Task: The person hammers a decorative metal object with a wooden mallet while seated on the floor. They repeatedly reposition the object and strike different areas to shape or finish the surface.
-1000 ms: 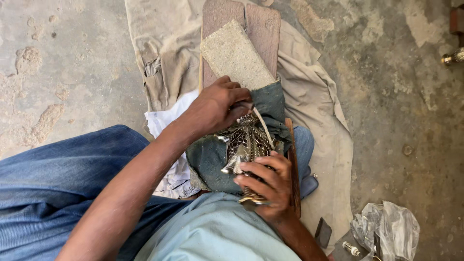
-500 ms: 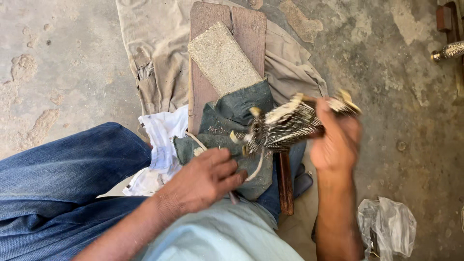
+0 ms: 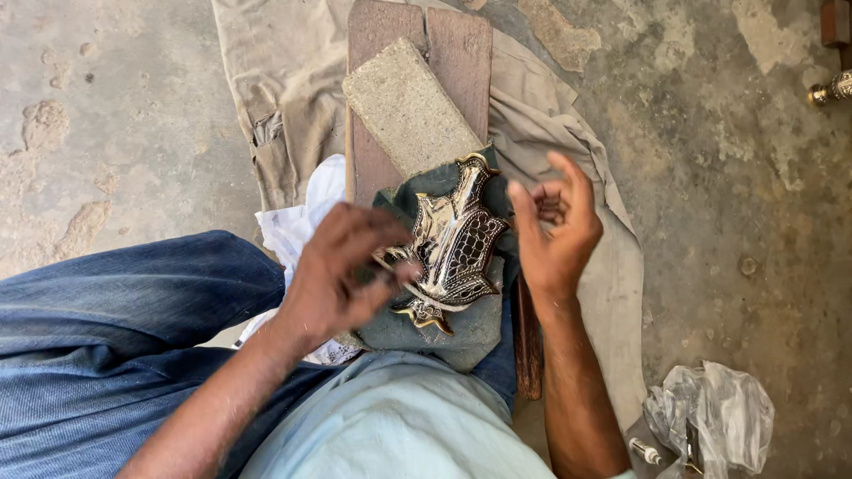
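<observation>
Left hand (image 3: 342, 270): I see it half curled, fingertips touching the near left edge of the metal ornament (image 3: 451, 244), gripping nothing.
Right hand (image 3: 552, 226): released, fingers spread, just beside the ornament at its 3 o'clock.
Ornament: lies flat on the green cloth (image 3: 444, 324) between my hands.
Beyond, 12 o'clock: grey stone block (image 3: 408, 106) on a wooden board (image 3: 461, 49).
Floor, 4 o'clock: crumpled plastic bag (image 3: 719, 412).

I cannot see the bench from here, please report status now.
Left hand open, fingertips at ornate metal piece. Right hand open beside it, empty. Piece lies on dark cloth. Nothing in the way.
</observation>
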